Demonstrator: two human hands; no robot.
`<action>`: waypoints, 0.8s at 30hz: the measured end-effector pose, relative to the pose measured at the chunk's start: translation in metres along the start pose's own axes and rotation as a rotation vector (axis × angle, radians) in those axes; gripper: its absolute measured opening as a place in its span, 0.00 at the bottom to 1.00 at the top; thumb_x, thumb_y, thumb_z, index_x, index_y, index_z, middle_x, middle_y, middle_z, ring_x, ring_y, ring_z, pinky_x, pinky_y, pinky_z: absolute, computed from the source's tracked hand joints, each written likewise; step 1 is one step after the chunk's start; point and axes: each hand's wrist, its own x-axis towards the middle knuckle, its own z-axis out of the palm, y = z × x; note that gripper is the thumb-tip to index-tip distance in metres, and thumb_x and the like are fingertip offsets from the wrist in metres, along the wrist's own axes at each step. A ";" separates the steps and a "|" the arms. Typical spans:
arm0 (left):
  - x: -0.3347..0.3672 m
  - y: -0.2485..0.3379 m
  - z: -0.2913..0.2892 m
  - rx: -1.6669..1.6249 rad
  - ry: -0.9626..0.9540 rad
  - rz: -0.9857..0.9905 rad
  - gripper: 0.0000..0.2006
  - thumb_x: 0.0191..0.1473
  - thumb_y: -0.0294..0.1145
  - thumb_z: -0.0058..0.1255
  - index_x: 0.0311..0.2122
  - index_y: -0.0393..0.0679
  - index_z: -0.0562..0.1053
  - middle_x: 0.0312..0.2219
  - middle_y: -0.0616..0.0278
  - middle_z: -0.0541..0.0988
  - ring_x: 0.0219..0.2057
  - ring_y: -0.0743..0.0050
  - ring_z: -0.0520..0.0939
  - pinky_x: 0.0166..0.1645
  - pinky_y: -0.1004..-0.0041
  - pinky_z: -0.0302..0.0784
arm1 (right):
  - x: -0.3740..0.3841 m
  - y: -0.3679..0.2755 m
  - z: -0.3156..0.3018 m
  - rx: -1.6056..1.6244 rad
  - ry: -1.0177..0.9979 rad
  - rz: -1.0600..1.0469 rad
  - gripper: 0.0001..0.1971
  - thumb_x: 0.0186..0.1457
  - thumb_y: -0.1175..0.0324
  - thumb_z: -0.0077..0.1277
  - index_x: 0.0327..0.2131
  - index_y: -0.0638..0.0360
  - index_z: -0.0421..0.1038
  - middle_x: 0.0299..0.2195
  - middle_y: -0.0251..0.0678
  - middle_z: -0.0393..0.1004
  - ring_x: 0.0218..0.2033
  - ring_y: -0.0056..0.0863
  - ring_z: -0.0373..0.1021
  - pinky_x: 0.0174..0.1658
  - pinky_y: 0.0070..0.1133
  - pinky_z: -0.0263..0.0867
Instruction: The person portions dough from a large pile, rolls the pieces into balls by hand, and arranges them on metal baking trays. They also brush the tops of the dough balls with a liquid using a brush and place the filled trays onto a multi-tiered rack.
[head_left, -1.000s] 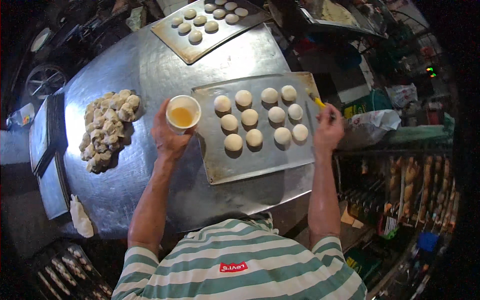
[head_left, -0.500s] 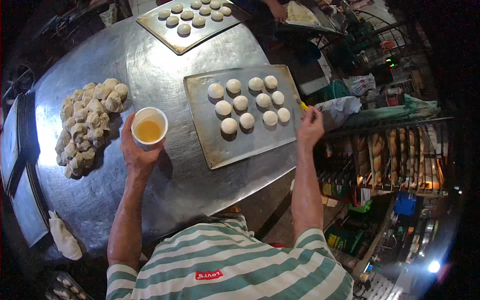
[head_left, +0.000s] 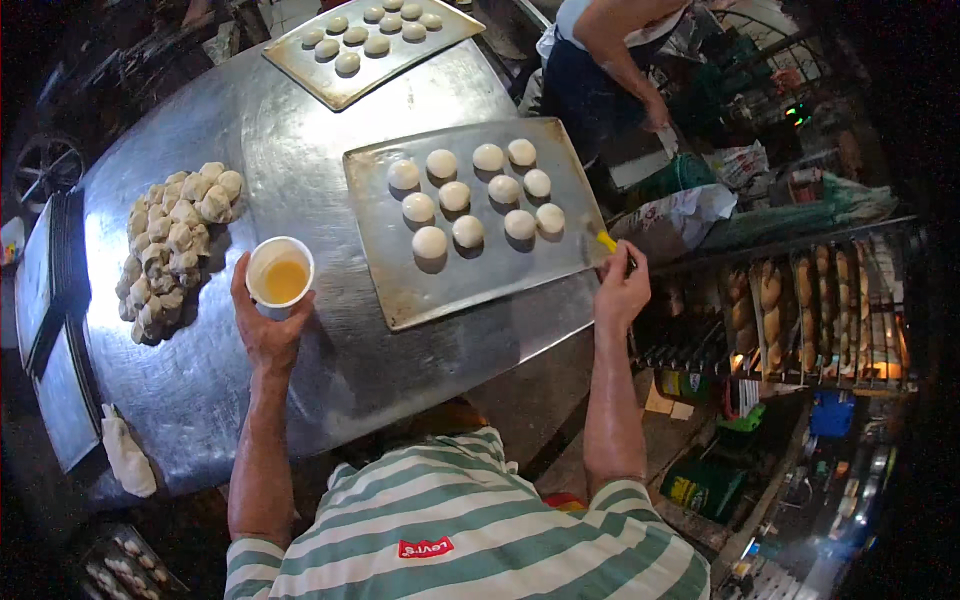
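Observation:
My left hand (head_left: 268, 338) is wrapped round a white cup (head_left: 271, 252) with a yellow-orange liquid (head_left: 287, 282) in it, held above the metal table. In my right hand (head_left: 622, 290) is a brush with a yellow handle (head_left: 607, 241). Its tip hovers at the right edge of a baking tray (head_left: 420, 302); whether it touches is unclear. Several smooth, pale dough balls (head_left: 455, 196) sit in rows on that tray, apart from the brush. To the left of the cup lies a heap of rougher dough pieces (head_left: 180, 238).
A second tray (head_left: 340, 97) with glossy dough balls stands at the table's far edge. Stacked flat trays (head_left: 45, 285) and a pale cloth-like roll (head_left: 125, 455) lie at the left. A co-worker's hand (head_left: 656, 112) is at the far right, above racks of loaves (head_left: 770, 310).
My view has shifted a little, and the table's things sit slightly further left. The brush now appears lower along the tray's right edge. More of the co-worker has come into view.

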 end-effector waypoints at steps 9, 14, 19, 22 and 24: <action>-0.025 0.002 0.024 0.041 -0.057 0.040 0.51 0.38 0.32 0.77 0.67 0.40 0.60 0.57 0.50 0.73 0.58 0.55 0.75 0.64 0.60 0.71 | -0.129 -0.116 0.051 0.312 -0.646 -0.310 0.12 0.61 0.68 0.58 0.47 0.58 0.76 0.37 0.44 0.79 0.37 0.46 0.78 0.42 0.33 0.75; -0.020 0.016 0.049 0.105 -0.182 -0.021 0.50 0.37 0.33 0.76 0.66 0.41 0.61 0.56 0.48 0.74 0.58 0.48 0.75 0.64 0.56 0.70 | -0.145 -0.145 0.086 0.229 -0.852 -0.404 0.21 0.59 0.70 0.57 0.57 0.58 0.70 0.48 0.48 0.73 0.50 0.47 0.73 0.53 0.35 0.71; 0.052 -0.032 0.072 0.063 -0.015 -0.036 0.49 0.37 0.34 0.75 0.66 0.44 0.61 0.56 0.49 0.74 0.58 0.45 0.73 0.64 0.53 0.66 | -0.148 -0.134 0.072 0.091 -0.782 -0.202 0.25 0.57 0.73 0.57 0.59 0.58 0.69 0.53 0.49 0.71 0.53 0.47 0.70 0.58 0.34 0.68; 0.123 -0.042 0.093 0.200 0.063 -0.038 0.50 0.39 0.37 0.75 0.67 0.41 0.59 0.55 0.44 0.74 0.58 0.43 0.75 0.63 0.53 0.69 | -0.155 -0.117 0.053 0.023 -0.710 -0.041 0.23 0.57 0.74 0.58 0.57 0.59 0.71 0.52 0.47 0.72 0.52 0.42 0.71 0.57 0.31 0.68; 0.157 -0.045 0.108 0.238 0.083 -0.082 0.53 0.39 0.40 0.75 0.69 0.46 0.56 0.57 0.46 0.75 0.59 0.42 0.73 0.64 0.50 0.65 | -0.150 -0.099 0.037 -0.047 -0.699 -0.080 0.22 0.57 0.74 0.58 0.56 0.60 0.72 0.51 0.47 0.73 0.51 0.41 0.72 0.56 0.31 0.68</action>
